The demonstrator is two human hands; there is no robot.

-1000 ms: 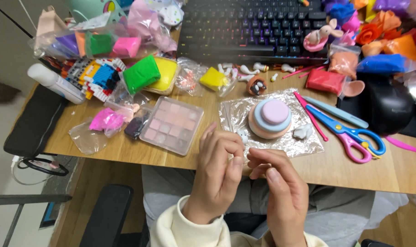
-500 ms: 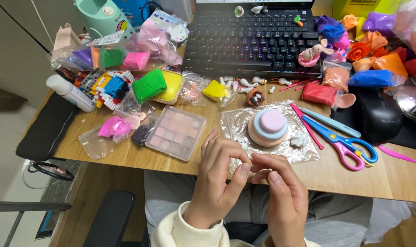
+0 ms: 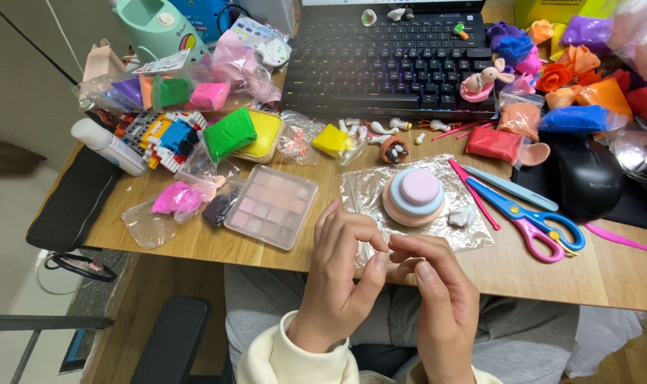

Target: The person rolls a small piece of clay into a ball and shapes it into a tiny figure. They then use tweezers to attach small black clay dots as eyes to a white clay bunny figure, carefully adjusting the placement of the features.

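Left hand and right hand meet fingertip to fingertip at the desk edge, pinching something too small to identify. Just beyond the hands, a stacked clay cake rests on foil; scissors lie right.

Wooden worktop runs across the frame, grey wall at upper left, pale floor lower left, dark chair edge at the bottom.
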